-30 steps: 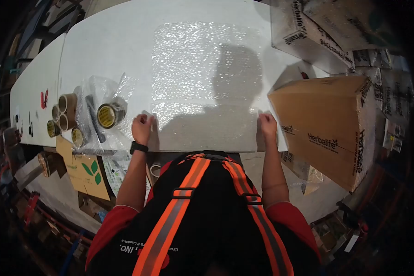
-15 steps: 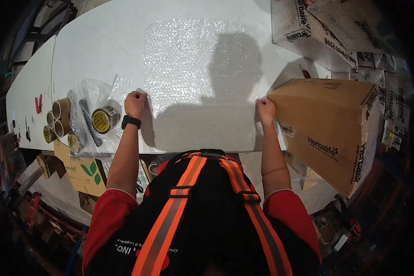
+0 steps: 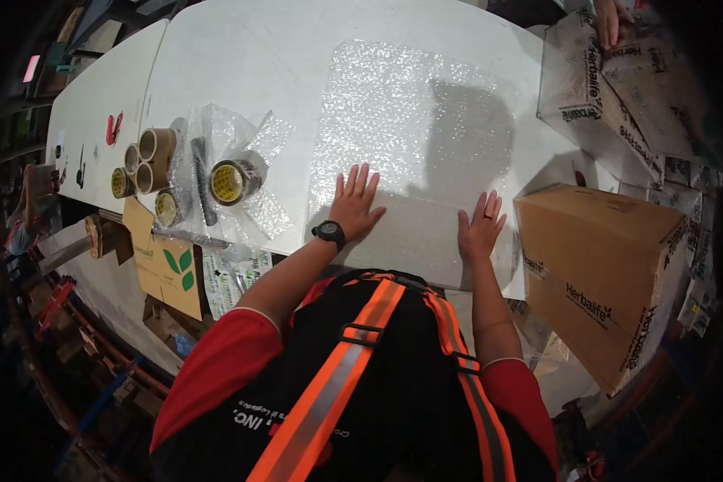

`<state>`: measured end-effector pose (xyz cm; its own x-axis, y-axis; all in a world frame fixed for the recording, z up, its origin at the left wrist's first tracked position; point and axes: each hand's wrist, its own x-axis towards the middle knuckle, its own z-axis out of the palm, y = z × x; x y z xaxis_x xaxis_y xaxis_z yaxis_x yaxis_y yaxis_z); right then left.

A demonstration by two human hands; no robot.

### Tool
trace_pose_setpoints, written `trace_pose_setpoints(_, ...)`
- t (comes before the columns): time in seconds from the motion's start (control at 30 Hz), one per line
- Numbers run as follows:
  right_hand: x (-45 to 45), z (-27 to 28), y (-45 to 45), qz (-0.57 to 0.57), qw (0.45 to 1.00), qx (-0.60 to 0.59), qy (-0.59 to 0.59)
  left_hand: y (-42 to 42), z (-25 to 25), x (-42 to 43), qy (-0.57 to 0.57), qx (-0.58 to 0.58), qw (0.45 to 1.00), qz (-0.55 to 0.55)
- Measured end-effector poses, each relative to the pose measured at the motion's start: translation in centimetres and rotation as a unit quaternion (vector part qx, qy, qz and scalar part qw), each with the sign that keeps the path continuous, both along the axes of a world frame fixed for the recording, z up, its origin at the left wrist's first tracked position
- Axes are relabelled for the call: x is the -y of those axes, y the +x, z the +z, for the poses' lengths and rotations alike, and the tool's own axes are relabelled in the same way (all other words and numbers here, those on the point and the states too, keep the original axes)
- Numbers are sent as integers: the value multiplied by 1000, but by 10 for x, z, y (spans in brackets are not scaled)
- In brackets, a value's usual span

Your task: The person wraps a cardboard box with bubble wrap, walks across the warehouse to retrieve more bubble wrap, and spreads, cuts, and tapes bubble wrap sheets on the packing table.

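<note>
A clear sheet of bubble wrap (image 3: 377,104) lies flat on the white table (image 3: 233,56), its near part folded over or doubled. My left hand (image 3: 356,205) rests palm down on the left side of the sheet with fingers spread, a black watch at its wrist. On the right side of the sheet my right hand (image 3: 482,229) also lies flat, fingers apart, a ring on one finger. Neither hand holds anything. Just right of my right hand stands a brown Herbalife carton (image 3: 594,273).
To the left are a large tape roll (image 3: 231,183), brown tape rolls (image 3: 154,149), crumpled clear plastic (image 3: 273,205) and a red tool (image 3: 114,128). Wrapped Herbalife boxes (image 3: 570,76) fill the far right, with another person's hand (image 3: 608,22) on them.
My hands have gone from pinching the sheet's edges to lying spread on top of it, the left one moving inward. The camera view has turned, shifting the scene rightward. Another person's hand shows more.
</note>
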<state>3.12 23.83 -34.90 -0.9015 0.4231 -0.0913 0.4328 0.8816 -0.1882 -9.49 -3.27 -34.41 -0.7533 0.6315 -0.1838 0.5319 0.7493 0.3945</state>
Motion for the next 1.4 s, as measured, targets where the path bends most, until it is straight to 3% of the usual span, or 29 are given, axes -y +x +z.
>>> trace_pose_setpoints(0.23, -35, -4, 25, -75, 996, -34, -43, -1, 1, -2, -39, -11, 999, -13)
trace_pose_setpoints(0.37, -50, 13, 44, -64, 994, -16, -87, 1, 4, 0, -28, -30, 999, -19)
trace_pose_setpoints(0.77, -70, 16, 27, -86, 976, -141, -145, 3, 10, -1, -30, -39, 999, -6)
trace_pose_setpoints(0.9, -53, 8, 29, -187, 966, -95, -148, -3, 15, 11, 76, -126, 986, 72)
trace_pose_setpoints(1.0, -56, 2, 25, -244, 941, -93, -214, -28, 7, 36, 139, -113, 954, 241)
trace_pose_setpoints(1.1, -69, 3, 15, -266, 919, -66, -282, -62, 14, 56, 58, -7, 938, 340)
trace_pose_setpoints(1.23, -78, -13, 6, -301, 921, -70, -238, -68, -11, 85, 38, 58, 944, 321)
trace_pose_setpoints(1.3, -76, -24, 19, -337, 879, -7, -338, -63, 2, 90, 25, 238, 922, 304)
trace_pose_setpoints(1.37, -63, -4, 26, -312, 878, -41, -362, -53, -1, 98, 27, 209, 940, 268)
trace_pose_setpoints(1.4, -61, 9, 27, -304, 851, 4, -429, -49, -4, 105, 138, 296, 904, 277)
